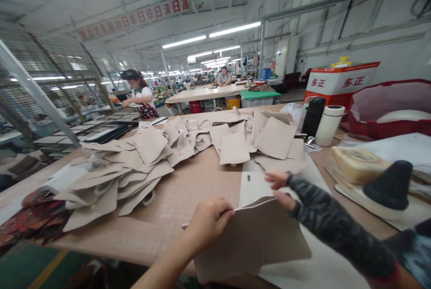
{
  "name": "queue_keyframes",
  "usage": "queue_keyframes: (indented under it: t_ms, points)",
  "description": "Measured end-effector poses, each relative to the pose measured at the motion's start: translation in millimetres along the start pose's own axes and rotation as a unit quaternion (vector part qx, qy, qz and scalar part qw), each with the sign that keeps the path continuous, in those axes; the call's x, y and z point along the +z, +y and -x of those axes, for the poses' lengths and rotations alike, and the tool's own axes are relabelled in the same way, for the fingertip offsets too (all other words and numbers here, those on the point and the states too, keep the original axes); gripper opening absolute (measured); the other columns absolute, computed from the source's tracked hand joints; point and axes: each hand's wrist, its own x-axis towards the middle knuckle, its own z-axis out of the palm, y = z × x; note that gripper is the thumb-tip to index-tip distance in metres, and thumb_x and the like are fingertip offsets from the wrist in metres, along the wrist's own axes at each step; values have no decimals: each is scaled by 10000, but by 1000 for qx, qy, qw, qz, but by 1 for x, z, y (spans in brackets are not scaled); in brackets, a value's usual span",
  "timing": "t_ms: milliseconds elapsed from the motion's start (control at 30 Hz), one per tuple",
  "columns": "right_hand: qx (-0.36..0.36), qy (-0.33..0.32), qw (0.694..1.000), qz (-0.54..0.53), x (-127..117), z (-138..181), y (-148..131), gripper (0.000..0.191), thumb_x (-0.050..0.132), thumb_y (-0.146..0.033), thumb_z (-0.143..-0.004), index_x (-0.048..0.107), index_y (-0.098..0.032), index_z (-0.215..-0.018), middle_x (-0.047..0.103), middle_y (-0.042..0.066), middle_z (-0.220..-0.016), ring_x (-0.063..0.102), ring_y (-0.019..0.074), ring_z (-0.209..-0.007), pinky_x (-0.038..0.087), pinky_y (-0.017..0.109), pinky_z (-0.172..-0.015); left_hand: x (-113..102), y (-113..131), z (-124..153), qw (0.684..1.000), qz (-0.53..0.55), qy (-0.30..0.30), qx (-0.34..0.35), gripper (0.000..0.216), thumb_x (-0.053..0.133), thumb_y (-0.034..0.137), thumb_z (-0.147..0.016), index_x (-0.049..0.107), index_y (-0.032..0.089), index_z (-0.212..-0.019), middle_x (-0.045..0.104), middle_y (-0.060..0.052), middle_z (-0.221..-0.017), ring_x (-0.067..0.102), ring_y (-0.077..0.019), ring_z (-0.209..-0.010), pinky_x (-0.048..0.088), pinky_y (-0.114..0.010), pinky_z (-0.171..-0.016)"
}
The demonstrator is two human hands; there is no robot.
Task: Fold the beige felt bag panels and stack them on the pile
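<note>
A beige bag piece (pixel 252 239) with a white lining (pixel 256 185) lies at the near table edge. My left hand (pixel 208 220) is closed, pinching its upper left rim. My right hand (pixel 280 190), in a dark patterned sleeve, grips the rim on the right, with fingers over the white lining and thumb at the edge. Both hands hold the same piece, about a hand's width apart.
Heaps of beige cut pieces (pixel 148 154) cover the brown table (pixel 175 199). A black bottle (pixel 313 116), a white roll (pixel 329 125), a red bin (pixel 387 109) and a black cone (pixel 390 185) stand to the right. Patterned cloth (pixel 30 219) lies at left. One person (pixel 141 95) works behind, another farther back (pixel 224 76).
</note>
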Motion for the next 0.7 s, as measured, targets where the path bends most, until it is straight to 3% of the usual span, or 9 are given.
queue_keyframes:
  t_ms: [100, 200, 267, 367, 433, 600, 700]
  points:
    - [58, -19, 996, -59, -19, 2, 24, 379, 501, -460, -851, 551, -269, -1175, 580, 59, -1254, 516, 251, -1174, 412, 437, -1008, -8, -6, 5, 999, 24, -5, -22, 183, 524, 203, -820, 684, 173, -736, 658, -31, -720, 600, -171, -729, 417, -229, -669]
    - [92, -112, 984, -104, -6, 16, 42, 533, 597, -478, -780, 503, -241, -1249, 532, 82, -1311, 489, 272, -1199, 399, 452, -1019, -14, -9, 6, 998, 59, -17, -29, 174, 527, 205, -811, 679, 172, -734, 652, -16, -710, 590, -161, -723, 406, -222, -665]
    - [135, -136, 969, -153, 9, 25, 44, 494, 590, -454, -789, 524, -214, -1216, 603, 92, -1210, 571, 255, -1086, 473, 411, -939, -17, -9, 5, 996, 80, -25, -32, 169, 528, 200, -802, 679, 168, -734, 653, -12, -714, 587, -156, -724, 400, -219, -668]
    - [158, -105, 960, -205, 23, 28, 33, 288, 542, -452, -809, 636, -216, -946, 689, 62, -951, 636, 232, -895, 534, 339, -803, -17, -8, 4, 994, 94, -29, -53, 159, 534, 188, -790, 683, 163, -739, 661, -15, -718, 586, -157, -730, 395, -217, -664]
    - [147, -82, 960, -222, 23, 24, 24, 259, 536, -465, -805, 640, -228, -813, 691, 44, -855, 639, 226, -833, 540, 309, -750, -15, -6, 3, 992, 107, -35, -66, 153, 544, 172, -780, 695, 165, -760, 672, -17, -740, 591, -157, -744, 396, -213, -663]
    - [119, -104, 958, -240, 13, 16, 11, 241, 525, -449, -816, 624, -245, -736, 677, 19, -788, 626, 207, -786, 529, 271, -724, 0, 3, -2, 988, 146, -38, -27, 151, 584, 172, -786, 734, 184, -802, 664, -18, -763, 592, -147, -738, 416, -204, -684]
    - [137, -126, 954, -237, 9, 15, 8, 252, 503, -435, -829, 610, -237, -714, 671, 14, -764, 620, 196, -756, 529, 259, -681, 7, 10, -8, 987, 160, -25, 3, 159, 589, 178, -806, 742, 196, -847, 649, -19, -781, 590, -142, -750, 423, -195, -693]
